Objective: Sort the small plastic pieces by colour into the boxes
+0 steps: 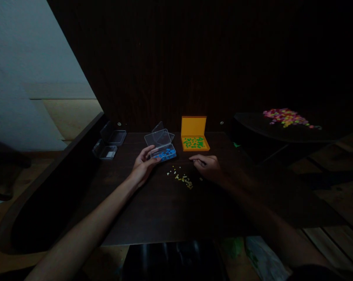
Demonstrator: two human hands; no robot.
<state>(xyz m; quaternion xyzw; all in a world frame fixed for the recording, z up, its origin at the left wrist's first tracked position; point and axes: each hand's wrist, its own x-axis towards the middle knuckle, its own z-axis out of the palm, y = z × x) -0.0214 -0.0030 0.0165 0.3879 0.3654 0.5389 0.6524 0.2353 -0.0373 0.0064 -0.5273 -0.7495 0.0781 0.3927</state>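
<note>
1. Bracketing the left end of the clear box [164, 152], the left hand [143, 166] has its thumb on the far side and its fingers curled on the near side, in a loose hold. The box sits at mid-table with its lid up and blue pieces inside.
2. The right hand [207, 167] rests on the table [164, 210] just right of the loose pieces [182, 178], small yellow and white bits scattered between the two hands. Its fingertips are drawn together in a pinch; whether a bit sits between them is too dark to tell.
3. The loose pieces look tiny, hard and very light, likely to skitter or roll, so a fingertip pinch from above suits them best.
4. The clear box looks like thin, stiff plastic that is light and apt to slide, so it is best held by its side walls, not the hinged lid.
5. Just beside it stands an orange box [194, 143], open, with green pieces.
6. Two more clear cases [109, 152] lie well to the left. A heap of mixed colours [285, 117] lies far right on a dark tray [261, 127].
7. Nothing lies between the hands and the boxes.
</note>
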